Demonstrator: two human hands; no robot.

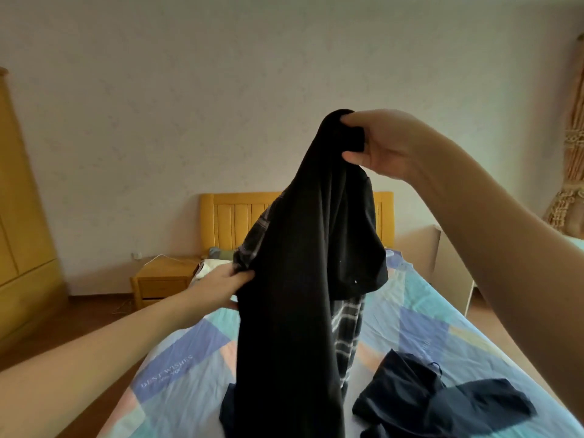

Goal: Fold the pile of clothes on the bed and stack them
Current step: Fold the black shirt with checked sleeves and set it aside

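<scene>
A black garment (297, 279) hangs high over the bed, its top bunched in the grip of my right hand (379, 143). Tangled with it is a dark plaid shirt (347, 330), showing at the left edge and below the black cloth. My left hand (221, 286) grips the cloth at the garment's left side, where the plaid shows. The lower end of the black garment reaches the sheet. A dark navy garment (436, 403) lies crumpled on the bed at the lower right.
The bed (177, 374) has a blue, teal and peach patchwork sheet and a yellow wooden headboard (227, 219). A wooden nightstand (161, 279) stands left of it, a wardrobe (22, 216) at the far left. A curtain (572, 153) hangs at the right.
</scene>
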